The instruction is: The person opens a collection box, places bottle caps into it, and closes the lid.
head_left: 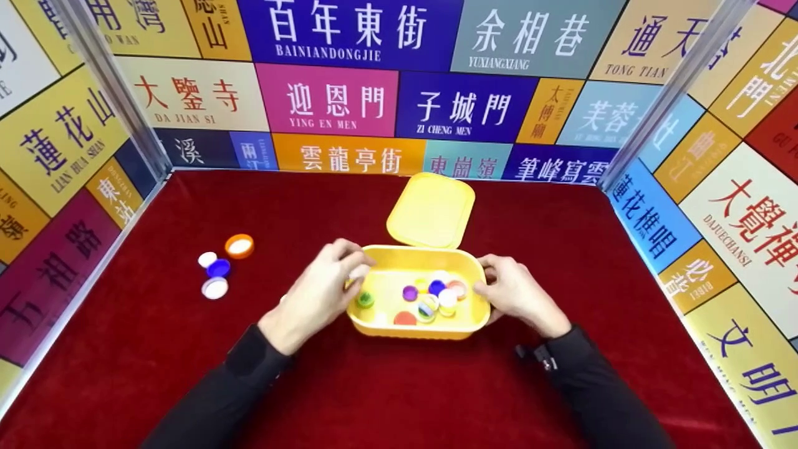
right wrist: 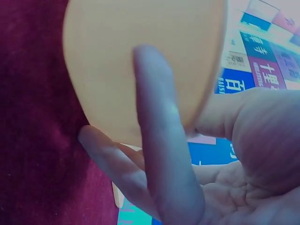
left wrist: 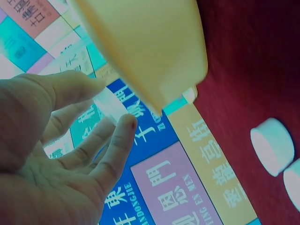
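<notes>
A yellow plastic box [head_left: 424,333] with several bottle caps inside stands on the red cloth. My left hand [head_left: 321,290] is at the box's left rim, pinching a white bottle cap [left wrist: 111,104] between thumb and fingertips. Around the right end of the box curls my right hand [head_left: 520,293], its thumb at the rim and its fingers along the outer wall [right wrist: 108,70]. Among the caps in the box are a green cap [head_left: 365,300], a purple cap [head_left: 409,293], a red cap [head_left: 405,318] and a blue cap [head_left: 437,287].
Behind the box lies a yellow lid [head_left: 431,211]. Off to the left on the cloth are an orange cap [head_left: 239,246], a blue cap [head_left: 218,268] and white caps [head_left: 215,288]. Printed panels [head_left: 333,103] wall the table at the back and sides.
</notes>
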The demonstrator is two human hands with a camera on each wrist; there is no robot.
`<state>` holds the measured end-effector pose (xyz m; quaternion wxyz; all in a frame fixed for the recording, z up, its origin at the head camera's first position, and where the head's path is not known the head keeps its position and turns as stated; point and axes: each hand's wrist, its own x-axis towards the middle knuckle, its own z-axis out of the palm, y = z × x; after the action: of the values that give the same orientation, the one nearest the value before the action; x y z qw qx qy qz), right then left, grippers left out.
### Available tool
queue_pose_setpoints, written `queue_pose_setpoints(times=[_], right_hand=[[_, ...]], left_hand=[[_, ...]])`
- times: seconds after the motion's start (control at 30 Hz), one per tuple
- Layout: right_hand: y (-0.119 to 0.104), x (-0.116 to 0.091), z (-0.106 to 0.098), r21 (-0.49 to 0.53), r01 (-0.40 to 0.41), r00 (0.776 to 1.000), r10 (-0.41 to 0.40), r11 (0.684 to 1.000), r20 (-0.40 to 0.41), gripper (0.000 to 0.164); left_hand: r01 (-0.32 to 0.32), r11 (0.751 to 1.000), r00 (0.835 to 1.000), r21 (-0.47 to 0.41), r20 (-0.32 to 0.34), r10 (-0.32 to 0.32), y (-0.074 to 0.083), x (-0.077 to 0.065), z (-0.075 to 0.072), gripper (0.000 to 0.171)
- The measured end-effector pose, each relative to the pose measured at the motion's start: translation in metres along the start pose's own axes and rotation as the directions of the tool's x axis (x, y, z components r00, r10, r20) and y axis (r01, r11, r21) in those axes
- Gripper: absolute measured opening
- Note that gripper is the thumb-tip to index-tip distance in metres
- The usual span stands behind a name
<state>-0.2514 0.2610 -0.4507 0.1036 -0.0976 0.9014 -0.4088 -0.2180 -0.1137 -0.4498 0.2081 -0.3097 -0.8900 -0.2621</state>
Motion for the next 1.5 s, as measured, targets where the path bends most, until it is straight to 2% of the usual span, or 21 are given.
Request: queue_pose_setpoints(times=[0.07, 0.17, 0.47, 0.87, 1.27, 1.5], right_hand=[[0.000, -0.001, -0.003, 0.085, -0.037, 0.998, 0.033, 0.996, 0.050, 0.045], [0.001, -0.001, -0.006, 0.148, -0.078, 0.994, 0.065, 0.986, 0.092, 0.045], [0.002, 0.000, -0.009, 0.182, -0.097, 0.990, 0.075, 0.978, 0.123, 0.048], [0.003, 0.001, -0.010, 0.197, -0.109, 0.988, 0.085, 0.974, 0.125, 0.047], [0.004, 0.001, -0.009, 0.206, -0.116, 0.987, 0.090, 0.972, 0.130, 0.046], [0.004, 0.001, -0.010, 0.197, -0.119, 0.987, 0.094, 0.973, 0.131, 0.047]], left_hand=[[-0.011, 1.000, 0.999, 0.008, 0.032, 0.011, 0.004, -0.001, 0.004, 0.024], [-0.022, 1.000, 0.997, 0.009, 0.079, 0.021, 0.008, -0.002, 0.009, 0.026], [-0.038, 0.999, 0.988, -0.012, 0.151, 0.039, 0.014, -0.006, 0.016, 0.031], [-0.059, 0.998, 0.989, 0.016, 0.138, 0.057, 0.015, -0.007, 0.016, 0.035], [-0.017, 0.999, 0.988, 0.041, 0.153, 0.011, 0.015, -0.005, 0.011, 0.034], [-0.024, 0.999, 0.991, 0.047, 0.132, 0.018, 0.012, -0.004, 0.008, 0.033]])
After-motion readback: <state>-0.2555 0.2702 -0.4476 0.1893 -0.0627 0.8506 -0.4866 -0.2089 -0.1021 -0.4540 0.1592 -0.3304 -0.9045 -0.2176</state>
